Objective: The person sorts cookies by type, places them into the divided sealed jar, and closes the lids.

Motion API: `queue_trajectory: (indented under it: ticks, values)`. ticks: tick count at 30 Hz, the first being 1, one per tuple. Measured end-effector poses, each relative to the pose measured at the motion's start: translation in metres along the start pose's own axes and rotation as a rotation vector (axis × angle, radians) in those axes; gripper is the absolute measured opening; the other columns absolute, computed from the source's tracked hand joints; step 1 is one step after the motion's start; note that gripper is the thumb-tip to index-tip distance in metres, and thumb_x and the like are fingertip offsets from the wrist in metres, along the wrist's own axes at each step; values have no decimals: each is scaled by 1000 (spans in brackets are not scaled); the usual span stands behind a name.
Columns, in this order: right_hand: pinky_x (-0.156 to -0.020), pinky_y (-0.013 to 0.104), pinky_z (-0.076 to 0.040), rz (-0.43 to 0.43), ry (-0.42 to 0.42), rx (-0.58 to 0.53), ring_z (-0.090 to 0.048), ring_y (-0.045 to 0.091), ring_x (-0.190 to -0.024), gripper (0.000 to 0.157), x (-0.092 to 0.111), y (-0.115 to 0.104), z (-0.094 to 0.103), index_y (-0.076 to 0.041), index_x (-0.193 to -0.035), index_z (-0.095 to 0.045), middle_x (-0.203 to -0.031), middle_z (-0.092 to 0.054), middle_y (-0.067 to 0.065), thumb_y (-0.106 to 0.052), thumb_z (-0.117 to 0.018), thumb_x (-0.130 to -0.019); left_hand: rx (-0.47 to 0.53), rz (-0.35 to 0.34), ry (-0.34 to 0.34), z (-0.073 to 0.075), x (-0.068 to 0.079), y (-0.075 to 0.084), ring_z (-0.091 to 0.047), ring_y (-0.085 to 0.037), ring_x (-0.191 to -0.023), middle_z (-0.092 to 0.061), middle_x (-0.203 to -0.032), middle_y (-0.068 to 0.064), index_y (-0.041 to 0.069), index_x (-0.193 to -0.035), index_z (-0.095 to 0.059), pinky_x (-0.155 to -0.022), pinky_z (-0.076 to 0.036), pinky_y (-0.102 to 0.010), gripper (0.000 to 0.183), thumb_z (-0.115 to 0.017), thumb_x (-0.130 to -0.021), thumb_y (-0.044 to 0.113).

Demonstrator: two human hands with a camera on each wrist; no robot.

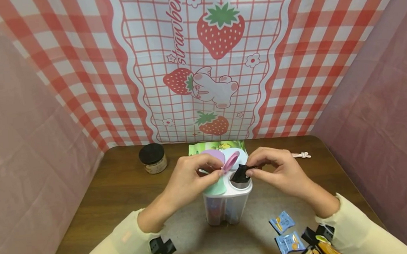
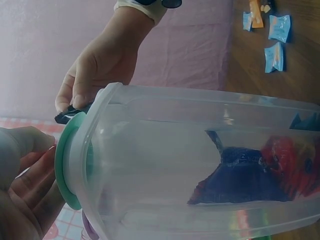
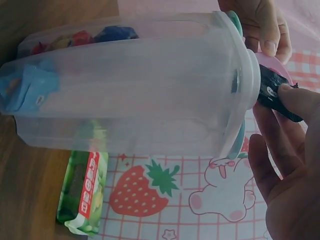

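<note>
A clear plastic container (image 1: pixel 227 210) with a white top stands on the table, its round lids mint green (image 1: pixel 215 187), purple (image 1: pixel 214 156) and pale blue (image 1: pixel 236 158). My left hand (image 1: pixel 190 178) pinches a raised pink lid (image 1: pixel 231 162) between thumb and fingers. Over the uncovered round opening, my right hand (image 1: pixel 284 172) pinches a small black packet (image 1: pixel 240 174), whose lower end dips into the hole. Through the container's walls show a dark blue packet (image 2: pixel 245 177), a red one (image 2: pixel 290 165) and a light blue one (image 3: pixel 35 85).
Two light blue packets (image 1: pixel 282 222) lie front right, beside an orange packet (image 1: pixel 329 249) and a dark one. A black-lidded jar (image 1: pixel 153 158) stands back left. Behind the container lies a green pack (image 1: pixel 216 146). A white rabbit-shaped tip (image 1: pixel 302 155) shows beyond my right hand.
</note>
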State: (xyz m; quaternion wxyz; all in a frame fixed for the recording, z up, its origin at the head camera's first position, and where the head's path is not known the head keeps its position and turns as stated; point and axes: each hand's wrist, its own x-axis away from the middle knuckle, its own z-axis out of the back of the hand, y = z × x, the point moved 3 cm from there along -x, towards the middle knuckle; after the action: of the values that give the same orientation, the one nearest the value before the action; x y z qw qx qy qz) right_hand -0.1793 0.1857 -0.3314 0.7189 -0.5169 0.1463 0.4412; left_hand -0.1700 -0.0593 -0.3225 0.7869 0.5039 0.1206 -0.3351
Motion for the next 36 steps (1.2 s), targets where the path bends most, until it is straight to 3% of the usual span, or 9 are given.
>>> queue_trajectory:
  ticks: [11, 28, 32, 36]
  values:
    - [-65, 19, -52, 94, -24, 90, -66, 13, -85, 42, 0, 2, 0, -10, -101, -77, -95, -74, 5, 19, -82, -71, -5, 0, 1, 0, -1, 1, -71, -7, -78, -77, -92, 0, 10, -97, -78, -66, -63, -25, 10, -80, -87, 7]
    - [-68, 15, -54, 164, -158, 217, -66, 9, -85, 35, -2, -9, -5, -12, -104, -78, -101, -73, 0, 11, -81, -78, -1, 4, 2, -1, 1, 2, -72, -7, -79, -77, -91, 0, 10, -96, -77, -65, -63, -25, 11, -80, -87, 6]
    - [-73, 18, -54, 136, -189, 275, -66, 9, -88, 31, -3, -9, -8, -14, -106, -77, -104, -73, -3, 4, -82, -80, 2, 5, 4, -1, 1, 2, -72, -8, -78, -77, -91, -1, 10, -96, -77, -65, -63, -26, 11, -80, -87, 5]
    - [-71, 19, -53, 132, -166, 301, -63, 6, -86, 31, -2, -8, -8, -17, -104, -77, -102, -70, -7, 0, -85, -79, 5, 8, 3, -1, 1, 1, -72, -8, -79, -77, -92, -1, 10, -97, -77, -65, -63, -28, 11, -80, -87, 5]
